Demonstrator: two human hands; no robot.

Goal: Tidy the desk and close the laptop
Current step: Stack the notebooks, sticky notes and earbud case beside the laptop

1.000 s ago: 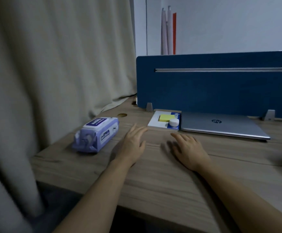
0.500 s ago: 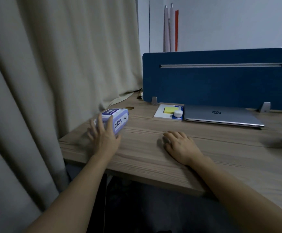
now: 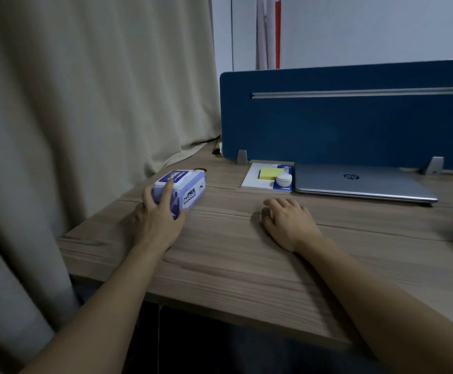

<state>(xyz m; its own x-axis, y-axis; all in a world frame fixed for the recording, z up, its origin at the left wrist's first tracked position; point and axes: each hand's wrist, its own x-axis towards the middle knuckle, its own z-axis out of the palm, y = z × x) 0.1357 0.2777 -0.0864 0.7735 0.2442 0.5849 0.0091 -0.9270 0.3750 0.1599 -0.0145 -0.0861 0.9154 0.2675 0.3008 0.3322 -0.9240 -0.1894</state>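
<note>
Left hand (image 3: 158, 217) grips the wipes pack (image 3: 182, 188) at 10 o'clock; right hand (image 3: 287, 221) rests flat on the desk (image 3: 233, 260), laptop (image 3: 360, 182) already closed.

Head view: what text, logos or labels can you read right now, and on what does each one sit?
"hp": round logo on the closed laptop lid, seen upside down.
Wipes pack, gripped by the left hand: white brand lettering on the side and print on the top flap, both too blurred to read.
Blue-edged notepad: white lettering along its blue strip, too small to read.
Nothing else legible.
</note>
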